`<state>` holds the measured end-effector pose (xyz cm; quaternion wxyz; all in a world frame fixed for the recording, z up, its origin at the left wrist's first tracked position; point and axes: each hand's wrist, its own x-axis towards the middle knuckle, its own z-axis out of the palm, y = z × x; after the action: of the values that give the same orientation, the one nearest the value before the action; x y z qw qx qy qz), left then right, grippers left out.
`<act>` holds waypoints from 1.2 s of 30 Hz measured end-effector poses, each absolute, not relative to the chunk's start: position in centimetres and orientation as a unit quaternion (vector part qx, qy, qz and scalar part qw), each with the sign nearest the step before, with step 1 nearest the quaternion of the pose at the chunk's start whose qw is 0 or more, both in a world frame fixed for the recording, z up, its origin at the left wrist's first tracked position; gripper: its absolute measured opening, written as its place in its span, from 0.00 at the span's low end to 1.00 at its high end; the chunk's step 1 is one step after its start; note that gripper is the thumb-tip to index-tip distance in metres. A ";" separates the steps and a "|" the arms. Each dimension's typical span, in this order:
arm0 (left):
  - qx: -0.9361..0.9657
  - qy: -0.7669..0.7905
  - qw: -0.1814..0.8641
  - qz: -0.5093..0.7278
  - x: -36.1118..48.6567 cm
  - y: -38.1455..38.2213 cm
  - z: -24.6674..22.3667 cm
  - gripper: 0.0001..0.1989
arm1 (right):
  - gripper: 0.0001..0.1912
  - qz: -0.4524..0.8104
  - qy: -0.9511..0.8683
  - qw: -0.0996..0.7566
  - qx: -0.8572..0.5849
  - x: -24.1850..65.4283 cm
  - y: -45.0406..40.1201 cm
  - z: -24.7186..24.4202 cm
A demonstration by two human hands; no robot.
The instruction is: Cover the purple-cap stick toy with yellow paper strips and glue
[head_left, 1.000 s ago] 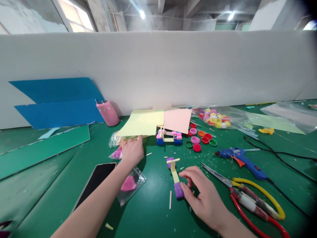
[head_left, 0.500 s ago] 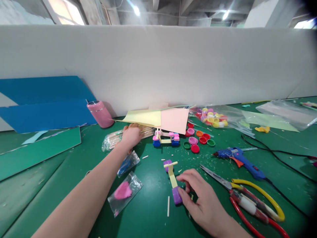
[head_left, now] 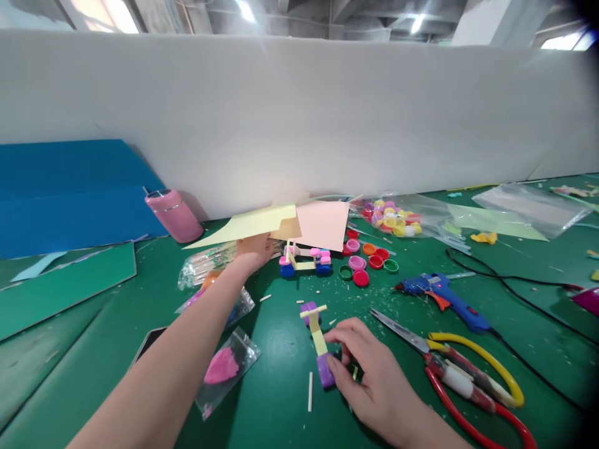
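Note:
Reaching far forward, my left hand point(head_left: 254, 249) is partly under a pale yellow sheet point(head_left: 255, 220), beside a clear bag of wooden sticks point(head_left: 202, 265). Its fingers are mostly hidden. My right hand point(head_left: 369, 368) lies low on the table with thumb and forefinger apart. The thumb touches the purple block of a small scooter-like model point(head_left: 319, 337), and the forefinger is at its pale yellow strip. A second model, with blue blocks and pink pieces point(head_left: 305, 262), stands farther back. A short white stick point(head_left: 310, 391) lies left of my right hand.
Large scissors point(head_left: 449, 362) and a blue glue gun point(head_left: 444, 296) with a black cord lie right. Coloured rings point(head_left: 358, 263) and a bag of coloured caps point(head_left: 395, 218) are behind. A bag of pink clay point(head_left: 224, 368) and a pink cylinder point(head_left: 175, 216) are left.
My left hand has moved right from the bag of sticks to under the yellow sheet, which has shifted. My right hand stays at the purple model. The whole view has shifted slightly.

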<state>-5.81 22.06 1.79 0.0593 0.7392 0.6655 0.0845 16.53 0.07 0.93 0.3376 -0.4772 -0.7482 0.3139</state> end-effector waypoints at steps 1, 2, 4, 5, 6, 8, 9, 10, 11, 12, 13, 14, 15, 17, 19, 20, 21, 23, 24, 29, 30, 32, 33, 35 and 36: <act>0.741 0.665 0.058 0.074 -5.9 22.0 1.7 0.16 | 0.13 0.315 -0.748 0.336 -0.478 16.5 0.1 1.0; 0.741 0.666 0.059 0.067 -6.0 22.0 1.5 0.16 | 0.13 0.315 -0.748 0.334 -0.480 16.5 0.1 1.0; 0.738 0.668 0.067 0.069 -6.1 22.0 1.2 0.15 | 0.12 0.315 -0.749 0.327 -0.484 16.5 0.1 1.1; 0.735 0.671 0.071 0.072 -6.1 22.0 1.1 0.15 | 0.12 0.314 -0.750 0.322 -0.485 16.5 0.1 1.1; 0.730 0.675 0.075 0.077 -6.0 22.0 1.1 0.15 | 0.12 0.314 -0.751 0.318 -0.486 16.5 0.1 1.2; 0.717 0.687 0.081 0.089 -6.1 22.1 1.3 0.15 | 0.12 0.315 -0.753 0.314 -0.485 16.5 0.1 1.1; 0.710 0.693 0.081 0.098 -6.3 22.2 1.6 0.15 | 0.13 0.316 -0.753 0.314 -0.485 16.5 0.0 1.1; 0.703 0.699 0.079 0.107 -6.5 22.2 1.9 0.15 | 0.13 0.318 -0.752 0.314 -0.484 16.5 0.0 1.1; 0.696 0.704 0.074 0.117 -6.7 22.2 2.2 0.15 | 0.13 0.320 -0.752 0.314 -0.484 16.5 0.0 1.1; 0.690 0.710 0.068 0.127 -7.0 22.3 2.5 0.15 | 0.13 0.322 -0.751 0.314 -0.483 16.5 0.0 1.0; 0.684 0.714 0.062 0.136 -7.3 22.3 2.8 0.15 | 0.13 0.325 -0.750 0.314 -0.483 16.5 0.0 1.0; 0.678 0.719 0.055 0.143 -7.6 22.3 2.9 0.15 | 0.12 0.328 -0.749 0.313 -0.483 16.5 0.0 1.0; 0.673 0.723 0.049 0.149 -7.8 22.4 3.0 0.15 | 0.13 0.331 -0.749 0.311 -0.483 16.5 0.0 1.1; 0.662 0.732 0.042 0.156 -7.9 22.5 3.0 0.15 | 0.13 0.333 -0.749 0.309 -0.483 16.5 0.2 1.1; 0.656 0.736 0.044 0.158 -7.7 22.6 2.7 0.15 | 0.13 0.333 -0.750 0.310 -0.480 16.5 0.3 1.1; 0.657 0.735 0.048 0.158 -7.5 22.6 2.5 0.15 | 0.13 0.332 -0.751 0.310 -0.480 16.5 0.3 1.2; 0.661 0.732 0.053 0.156 -7.2 22.6 2.3 0.15 | 0.13 0.332 -0.751 0.309 -0.480 16.5 0.3 1.2; 0.678 0.717 0.061 0.150 -6.8 22.4 2.0 0.15 | 0.13 0.332 -0.750 0.307 -0.482 16.5 0.2 1.3; 0.689 0.707 0.060 0.145 -6.7 22.1 1.9 0.15 | 0.13 0.331 -0.750 0.306 -0.484 16.6 0.2 1.3; 0.747 0.658 0.021 0.093 -6.8 20.4 1.9 0.15 | 0.13 0.327 -0.752 0.296 -0.489 16.5 0.0 1.4; 0.753 0.653 0.010 0.080 -6.7 20.1 1.9 0.15 | 0.13 0.326 -0.753 0.295 -0.490 16.5 0.0 1.4; 0.756 0.651 -0.009 0.061 -6.7 19.8 1.9 0.15 | 0.13 0.324 -0.755 0.293 -0.490 16.6 0.0 1.5; 0.755 0.653 -0.016 0.055 -6.6 19.7 1.9 0.15 | 0.13 0.323 -0.756 0.291 -0.489 16.6 0.0 1.5; 0.753 0.655 -0.024 0.051 -6.5 19.7 1.9 0.16 | 0.13 0.319 -0.757 0.290 -0.491 16.7 0.0 1.5; 0.753 0.655 -0.025 0.054 -6.6 19.6 2.0 0.16 | 0.12 0.317 -0.757 0.290 -0.492 16.8 0.0 1.5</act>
<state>-6.55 19.61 2.01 -0.0249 0.7534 0.6548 0.0537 16.75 0.00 1.55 0.2903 -0.4920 -0.7570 0.3171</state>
